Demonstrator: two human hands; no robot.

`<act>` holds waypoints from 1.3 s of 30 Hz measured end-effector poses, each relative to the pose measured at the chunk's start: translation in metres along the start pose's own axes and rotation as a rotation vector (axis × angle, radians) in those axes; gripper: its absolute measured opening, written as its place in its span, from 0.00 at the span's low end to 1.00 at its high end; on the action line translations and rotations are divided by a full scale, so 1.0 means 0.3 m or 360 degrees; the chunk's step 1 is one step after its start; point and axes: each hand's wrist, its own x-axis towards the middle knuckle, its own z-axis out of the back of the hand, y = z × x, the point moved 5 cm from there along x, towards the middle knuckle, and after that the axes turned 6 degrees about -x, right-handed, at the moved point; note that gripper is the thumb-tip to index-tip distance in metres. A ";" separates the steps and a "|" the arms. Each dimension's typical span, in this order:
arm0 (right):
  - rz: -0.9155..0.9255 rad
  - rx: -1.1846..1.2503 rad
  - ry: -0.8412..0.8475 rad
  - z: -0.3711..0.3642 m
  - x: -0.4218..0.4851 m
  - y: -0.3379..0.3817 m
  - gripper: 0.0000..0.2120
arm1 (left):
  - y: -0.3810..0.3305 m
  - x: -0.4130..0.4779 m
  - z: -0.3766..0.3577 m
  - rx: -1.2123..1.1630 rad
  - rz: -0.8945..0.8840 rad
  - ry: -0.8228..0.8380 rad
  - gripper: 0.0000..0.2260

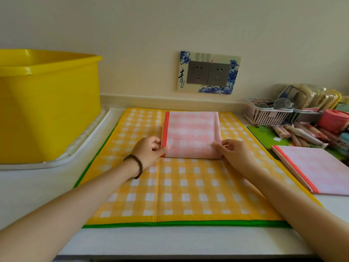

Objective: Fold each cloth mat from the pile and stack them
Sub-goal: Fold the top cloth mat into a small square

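Left hand [151,148] and right hand [234,150] each pinch a near corner of the folded pink checked cloth mat [192,133] (orange-trimmed), likely squaring its edges atop the yellow checked mat [179,190].

Person is wearing one bracelet [136,166] of dark brown round beads, sitting snug around the wrist just behind the left hand [149,151]. Both forearms are showing bare to the frame edge. The right hand [235,151] and wrist are showing bare too.
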 end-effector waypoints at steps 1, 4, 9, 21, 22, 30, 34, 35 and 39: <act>-0.0016 -0.0041 -0.0023 -0.003 0.010 0.002 0.11 | -0.001 0.006 0.000 0.0018 0.0017 -0.0026 0.08; -0.0059 -0.0147 -0.0067 -0.012 0.033 0.010 0.11 | 0.000 0.027 -0.002 0.0064 0.0126 -0.0060 0.14; -0.0160 -0.0264 -0.0053 -0.019 0.062 0.006 0.10 | -0.002 0.038 0.002 0.0125 0.0270 -0.0185 0.22; -0.0034 -0.0527 -0.0168 -0.048 0.071 0.029 0.11 | -0.071 -0.066 -0.047 0.0916 -0.0498 0.0487 0.18; -0.0027 -0.0536 -0.0194 -0.049 0.066 0.030 0.11 | -0.064 -0.076 -0.051 0.0963 -0.0486 0.0551 0.19; 0.0740 -0.1078 0.0190 -0.167 -0.072 0.179 0.21 | -0.067 -0.087 -0.055 0.1096 -0.0473 0.0681 0.20; 0.0650 -0.1054 0.0604 -0.248 -0.159 0.185 0.23 | -0.064 -0.080 -0.058 0.1134 -0.0514 0.0724 0.21; 0.0632 -0.1086 0.0643 -0.255 -0.170 0.181 0.24 | -0.061 -0.081 -0.061 0.1146 -0.0526 0.0741 0.21; 0.0663 -0.1235 0.0715 -0.267 -0.179 0.159 0.28 | -0.053 -0.080 -0.064 0.1147 -0.0581 0.0750 0.22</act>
